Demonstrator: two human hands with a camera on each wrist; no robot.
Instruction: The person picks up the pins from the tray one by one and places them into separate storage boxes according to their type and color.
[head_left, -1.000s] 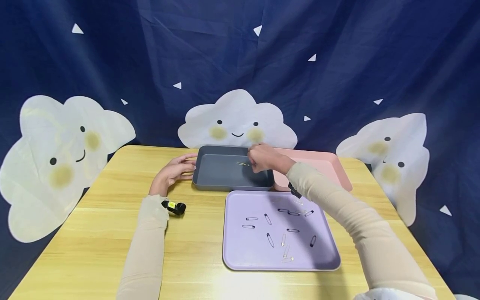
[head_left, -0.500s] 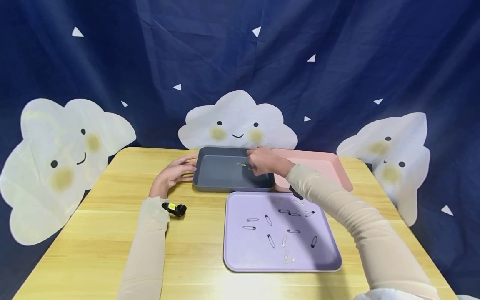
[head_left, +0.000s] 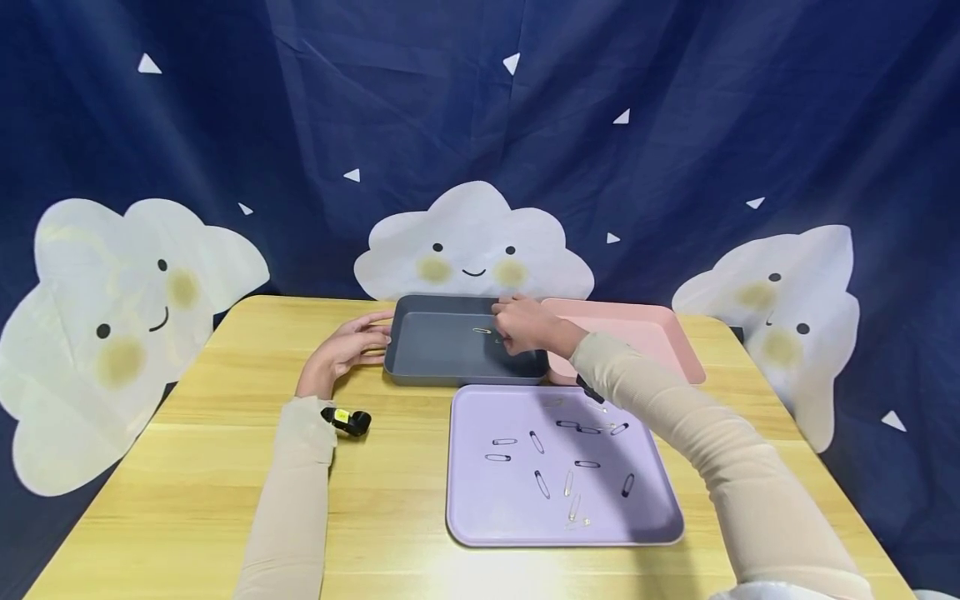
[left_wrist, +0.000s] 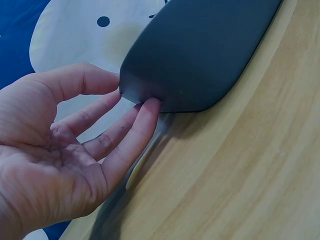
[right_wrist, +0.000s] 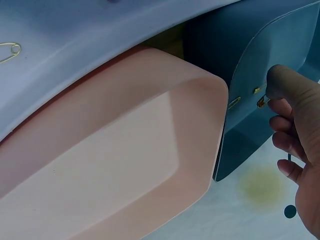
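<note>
One gold safety pin (right_wrist: pixel 262 102) pinched in the right hand (head_left: pixel 525 323) at the gray tray (head_left: pixel 435 346).
Closed at the fingertips, within the tray's right end, beside another gold pin (head_left: pixel 482 331); left hand (left_wrist: pixel 75 135) loosely spread, touching the outer left wall.

- Dark blue fabric backdrop (head_left: pixel 420 100), filling the space behind; soft vertical folds and creases, paler sheen at upper left and right.
- Three white clouds printed on it: left cloud (head_left: pixel 67 392), largest; middle cloud (head_left: pixel 472 221), behind the table's far edge; right cloud (head_left: pixel 806 392), bent by folds. Each has dark dot eyes, a curved mouth, yellowish cheeks.
- Small white triangles (head_left: pixel 512 63) scattered between and above the clouds.
- Table (head_left: pixel 180 475): light yellow wood-look top, streaky lengthwise grain, rounded far corners.
- Small dark object (head_left: pixel 738 333) by the far right corner; unclear what.
- Bright glare (head_left: pixel 495 573) on the near edge; soft shadow (head_left: pixel 663 571) to its right.
</note>
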